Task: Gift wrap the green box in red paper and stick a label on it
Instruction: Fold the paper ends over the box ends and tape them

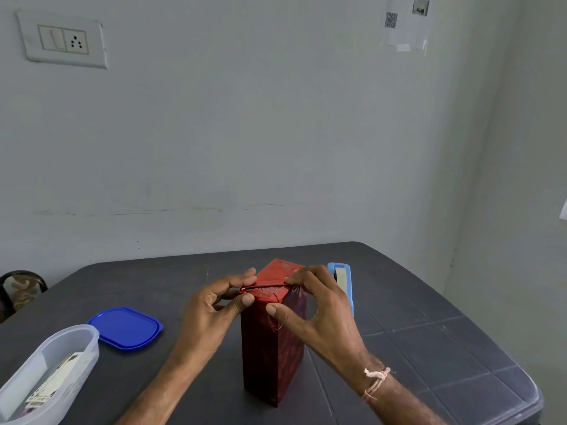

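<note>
At far left, beyond the edge of the dark grey table (429, 332), part of a chair back (21, 289) shows. On the table's left near corner stands a clear plastic container (89, 342), uncovered, holding pale printed slips (55, 381); whether these are labels cannot be told. Just beside it, to the right, its blue lid (125, 328) lies flat on the table.

At centre, the box (273, 357) stands upright on one end, a corner turned toward the viewer, and is fully covered in red paper (277, 273), so that none of its own surface shows. Left hand (211, 308): fingers curled, with the forefinger laid along the folded paper ridge on the top face and the thumb (245, 301) pressed against the near upper corner, so that the fold is pinched between them. Right hand (325, 305): fingertips bear on the same ridge from the right, while the thumb (277, 311) is set on the near side face just below the top edge. A wide gap lies between thumb and fingers, and the box top is clasped across it. A pale thread band (377, 381) circles the right wrist.

Behind the right hand and partly hidden by it, a light blue tape dispenser (342, 279) stands just beside the box.
</note>
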`<action>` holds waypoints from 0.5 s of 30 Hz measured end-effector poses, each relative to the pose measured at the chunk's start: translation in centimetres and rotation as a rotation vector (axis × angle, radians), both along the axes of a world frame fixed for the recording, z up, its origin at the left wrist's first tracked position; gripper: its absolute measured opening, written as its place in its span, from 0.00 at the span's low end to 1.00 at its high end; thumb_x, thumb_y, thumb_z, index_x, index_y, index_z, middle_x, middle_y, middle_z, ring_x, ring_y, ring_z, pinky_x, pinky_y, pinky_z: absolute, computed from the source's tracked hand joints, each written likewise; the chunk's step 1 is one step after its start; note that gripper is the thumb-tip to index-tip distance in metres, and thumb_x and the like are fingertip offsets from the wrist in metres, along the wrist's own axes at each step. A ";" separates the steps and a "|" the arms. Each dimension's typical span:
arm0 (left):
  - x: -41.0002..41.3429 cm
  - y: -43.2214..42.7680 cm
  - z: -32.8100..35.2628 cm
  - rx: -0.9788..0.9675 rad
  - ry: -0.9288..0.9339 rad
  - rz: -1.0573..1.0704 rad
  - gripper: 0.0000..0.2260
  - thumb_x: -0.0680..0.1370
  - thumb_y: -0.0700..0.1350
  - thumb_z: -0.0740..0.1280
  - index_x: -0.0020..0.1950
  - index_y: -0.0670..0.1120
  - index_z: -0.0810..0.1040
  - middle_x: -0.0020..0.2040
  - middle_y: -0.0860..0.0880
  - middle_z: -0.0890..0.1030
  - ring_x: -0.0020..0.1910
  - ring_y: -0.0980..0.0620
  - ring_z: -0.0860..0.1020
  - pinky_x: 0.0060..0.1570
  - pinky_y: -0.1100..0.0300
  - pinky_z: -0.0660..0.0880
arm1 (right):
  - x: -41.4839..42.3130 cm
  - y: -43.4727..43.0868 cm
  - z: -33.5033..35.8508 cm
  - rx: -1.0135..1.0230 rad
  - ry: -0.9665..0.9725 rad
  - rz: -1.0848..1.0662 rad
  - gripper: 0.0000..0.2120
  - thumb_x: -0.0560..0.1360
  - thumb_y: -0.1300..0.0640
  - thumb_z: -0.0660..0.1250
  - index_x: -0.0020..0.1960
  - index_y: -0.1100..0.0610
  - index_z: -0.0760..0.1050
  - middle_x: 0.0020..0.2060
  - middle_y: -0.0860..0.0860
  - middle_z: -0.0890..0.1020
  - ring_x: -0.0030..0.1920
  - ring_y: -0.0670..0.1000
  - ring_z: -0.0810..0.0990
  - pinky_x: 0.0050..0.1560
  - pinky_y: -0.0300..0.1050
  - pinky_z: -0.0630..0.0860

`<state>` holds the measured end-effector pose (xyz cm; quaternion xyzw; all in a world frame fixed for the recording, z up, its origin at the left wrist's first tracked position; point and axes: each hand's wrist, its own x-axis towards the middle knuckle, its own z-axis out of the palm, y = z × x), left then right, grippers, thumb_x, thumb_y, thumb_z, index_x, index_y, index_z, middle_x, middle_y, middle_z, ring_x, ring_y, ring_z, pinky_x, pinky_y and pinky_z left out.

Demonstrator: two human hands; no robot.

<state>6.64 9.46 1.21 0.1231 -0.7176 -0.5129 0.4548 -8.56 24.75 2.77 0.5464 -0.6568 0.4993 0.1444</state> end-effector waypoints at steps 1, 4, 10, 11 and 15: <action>-0.1 0.2 0.1 0.003 0.003 0.009 0.14 0.73 0.49 0.78 0.56 0.47 0.86 0.60 0.55 0.85 0.60 0.50 0.83 0.55 0.54 0.82 | -0.1 0.0 0.0 0.002 0.008 -0.006 0.29 0.69 0.27 0.71 0.57 0.49 0.81 0.54 0.39 0.76 0.57 0.42 0.78 0.53 0.38 0.79; 0.0 0.7 0.0 -0.026 0.006 0.056 0.18 0.69 0.59 0.76 0.56 0.54 0.86 0.60 0.55 0.85 0.58 0.49 0.84 0.56 0.45 0.81 | -0.1 0.0 -0.1 -0.004 0.030 -0.020 0.29 0.70 0.27 0.70 0.57 0.49 0.81 0.53 0.40 0.77 0.56 0.41 0.78 0.52 0.35 0.78; 0.1 1.2 0.2 -0.103 0.011 0.091 0.14 0.73 0.54 0.76 0.56 0.51 0.86 0.57 0.57 0.86 0.56 0.52 0.84 0.53 0.55 0.83 | 0.0 -0.1 -0.4 -0.017 0.043 -0.042 0.27 0.71 0.29 0.70 0.57 0.49 0.81 0.54 0.39 0.77 0.56 0.39 0.77 0.53 0.29 0.75; 0.2 1.1 0.3 -0.109 0.008 0.085 0.13 0.73 0.50 0.75 0.56 0.50 0.86 0.57 0.57 0.86 0.58 0.53 0.84 0.54 0.59 0.82 | 0.0 -0.2 -0.5 -0.019 0.038 -0.040 0.27 0.71 0.29 0.70 0.58 0.49 0.81 0.54 0.40 0.77 0.57 0.39 0.77 0.53 0.30 0.76; 0.3 0.2 2.7 -0.177 -0.123 0.050 0.10 0.78 0.52 0.69 0.51 0.51 0.88 0.61 0.61 0.83 0.61 0.64 0.79 0.54 0.68 0.78 | -0.1 -0.2 -0.8 -0.038 0.004 -0.020 0.27 0.72 0.29 0.70 0.58 0.49 0.81 0.56 0.40 0.78 0.59 0.40 0.78 0.56 0.34 0.78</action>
